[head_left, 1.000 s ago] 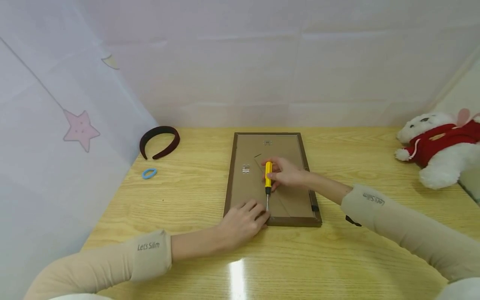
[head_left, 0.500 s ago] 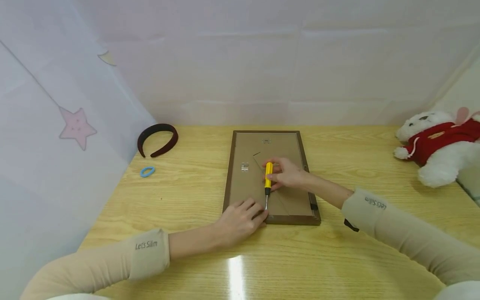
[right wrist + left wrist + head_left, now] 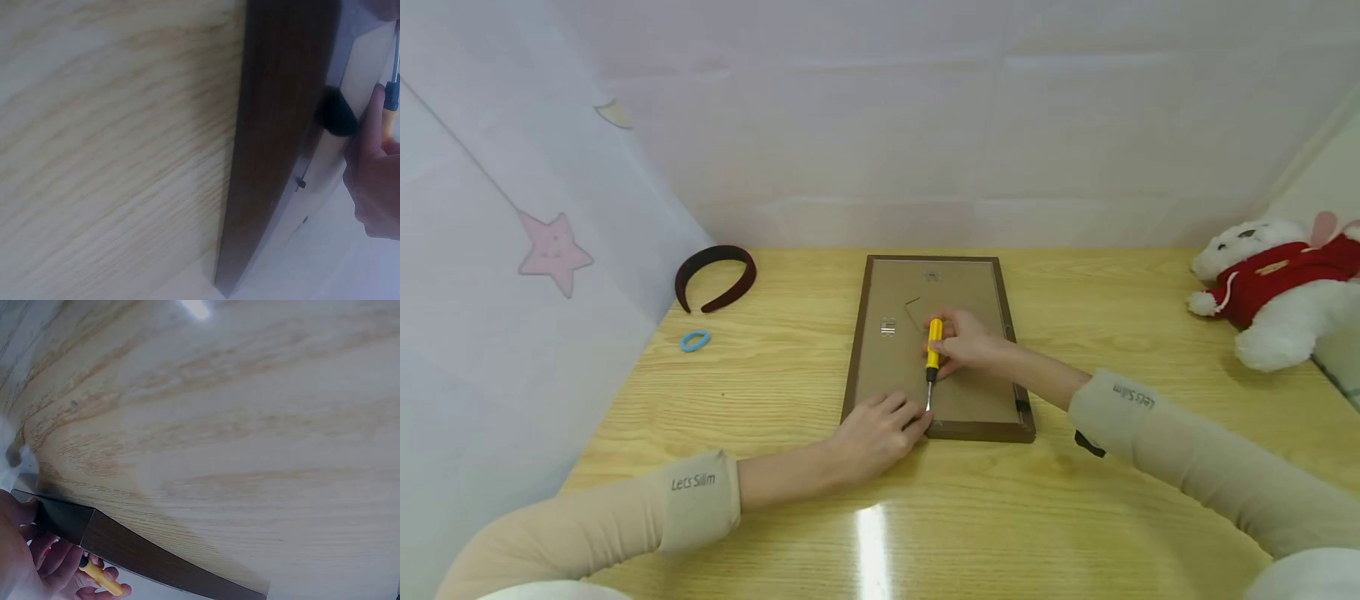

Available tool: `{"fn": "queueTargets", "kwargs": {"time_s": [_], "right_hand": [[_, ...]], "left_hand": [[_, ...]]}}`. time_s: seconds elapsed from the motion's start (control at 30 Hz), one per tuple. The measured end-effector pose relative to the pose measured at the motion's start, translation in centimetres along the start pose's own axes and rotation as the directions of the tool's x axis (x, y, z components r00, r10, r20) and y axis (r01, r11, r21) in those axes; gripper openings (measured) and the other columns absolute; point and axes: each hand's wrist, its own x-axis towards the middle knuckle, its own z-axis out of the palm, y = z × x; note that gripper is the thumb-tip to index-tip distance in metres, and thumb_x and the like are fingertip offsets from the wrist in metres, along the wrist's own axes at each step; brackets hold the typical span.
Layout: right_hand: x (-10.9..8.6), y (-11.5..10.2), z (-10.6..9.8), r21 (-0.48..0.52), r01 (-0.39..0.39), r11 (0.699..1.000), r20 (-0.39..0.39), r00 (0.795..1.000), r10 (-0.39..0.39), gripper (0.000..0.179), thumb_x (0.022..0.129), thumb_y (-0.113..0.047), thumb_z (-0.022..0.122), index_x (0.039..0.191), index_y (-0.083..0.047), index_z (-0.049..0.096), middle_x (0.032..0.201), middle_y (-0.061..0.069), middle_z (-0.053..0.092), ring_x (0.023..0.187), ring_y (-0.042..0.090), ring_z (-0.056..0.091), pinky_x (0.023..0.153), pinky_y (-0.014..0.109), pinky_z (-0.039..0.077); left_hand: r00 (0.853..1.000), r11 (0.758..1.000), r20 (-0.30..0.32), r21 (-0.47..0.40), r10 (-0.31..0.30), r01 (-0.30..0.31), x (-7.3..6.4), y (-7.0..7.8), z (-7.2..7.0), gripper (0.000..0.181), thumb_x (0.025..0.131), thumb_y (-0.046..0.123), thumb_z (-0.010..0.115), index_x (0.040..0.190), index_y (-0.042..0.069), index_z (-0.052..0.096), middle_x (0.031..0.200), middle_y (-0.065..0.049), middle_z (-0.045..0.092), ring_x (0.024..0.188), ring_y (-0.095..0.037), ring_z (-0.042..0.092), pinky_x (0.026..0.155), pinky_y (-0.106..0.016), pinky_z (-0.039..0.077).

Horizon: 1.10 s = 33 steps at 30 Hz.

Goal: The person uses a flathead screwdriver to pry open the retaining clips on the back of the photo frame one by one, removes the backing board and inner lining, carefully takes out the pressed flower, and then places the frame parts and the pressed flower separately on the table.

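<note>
A brown picture frame (image 3: 985, 431) lies face down on the table, its tan backing board (image 3: 902, 367) upward. My right hand (image 3: 970, 340) grips a screwdriver (image 3: 935, 343) by its yellow handle, shaft pointing toward me. The metal tip meets the frame's near edge, right beside the left fingertips. My left hand (image 3: 872, 437) holds the frame's near left corner, fingers bent over the top and thumb at the outer side. In the left wrist view the left hand (image 3: 25, 550) and dark frame side (image 3: 144, 556) show. A small metal tab (image 3: 301, 183) stands along the frame's inner edge in the right wrist view.
A dark headband (image 3: 718, 279) and a blue ring-shaped band (image 3: 695, 341) lie on the table (image 3: 760, 375) at the left. At the far right is a white plush bear (image 3: 1277, 292) in a red sweater. A black tab (image 3: 1022, 407) sits on the frame's right side.
The frame, both hands and the screwdriver appear slightly higher in the head view, and the camera has shifted a little. Both holds stay the same, with the tip still at the near edge.
</note>
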Motion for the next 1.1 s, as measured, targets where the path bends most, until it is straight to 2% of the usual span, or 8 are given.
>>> {"fn": "queueTargets", "kwargs": {"time_s": [0.33, 0.6, 0.77, 1.1], "right_hand": [[0.2, 0.4, 0.2, 0.045, 0.028, 0.999, 0.031, 0.999, -0.029, 0.045, 0.099, 0.008, 0.041, 0.143, 0.004, 0.029, 0.12, 0.029, 0.052, 0.088, 0.033, 0.063, 0.062, 0.043, 0.059], [-0.4, 0.7, -0.5, 0.057, 0.038, 0.998, 0.007, 0.999, -0.038, 0.045, 0.1, 0.008, 0.038, 0.143, 0.005, 0.025, 0.121, 0.03, 0.048, 0.085, 0.032, 0.061, 0.062, 0.041, 0.059], [-0.3, 0.6, -0.4, 0.058, 0.038, 0.998, -0.001, 0.999, -0.038, 0.044, 0.1, 0.008, 0.036, 0.142, 0.005, 0.026, 0.119, 0.031, 0.048, 0.088, 0.035, 0.062, 0.063, 0.042, 0.059], [-0.3, 1.2, -0.2, 0.06, 0.048, 0.997, -0.033, 0.998, -0.046, 0.044, 0.101, 0.005, 0.035, 0.143, 0.004, 0.024, 0.123, 0.031, 0.046, 0.089, 0.036, 0.063, 0.064, 0.041, 0.059]], "left_hand": [[0.998, 1.0, 0.063, 0.027, -0.013, 0.011, 0.3, 0.1, -0.4, 0.027, 0.094, 0.029, 0.066, 0.112, 0.01, 0.074, 0.098, 0.001, 0.067, 0.084, -0.014, 0.061, 0.054, -0.02, 0.052], [0.998, 0.999, 0.066, 0.051, 0.003, -0.006, 1.2, 0.3, -0.1, 0.026, 0.094, 0.029, 0.065, 0.111, 0.012, 0.074, 0.1, 0.001, 0.067, 0.083, -0.013, 0.062, 0.053, -0.022, 0.053], [0.996, 0.998, 0.094, 0.07, 0.003, -0.01, 1.0, 0.3, -0.2, 0.026, 0.09, 0.02, 0.068, 0.115, 0.013, 0.073, 0.104, 0.0, 0.066, 0.086, -0.015, 0.062, 0.053, -0.023, 0.053], [0.997, 0.999, 0.071, 0.05, -0.013, 0.009, 1.0, 0.4, -0.1, 0.023, 0.091, 0.019, 0.069, 0.113, 0.013, 0.074, 0.1, 0.0, 0.066, 0.084, -0.014, 0.061, 0.052, -0.022, 0.052]]}}
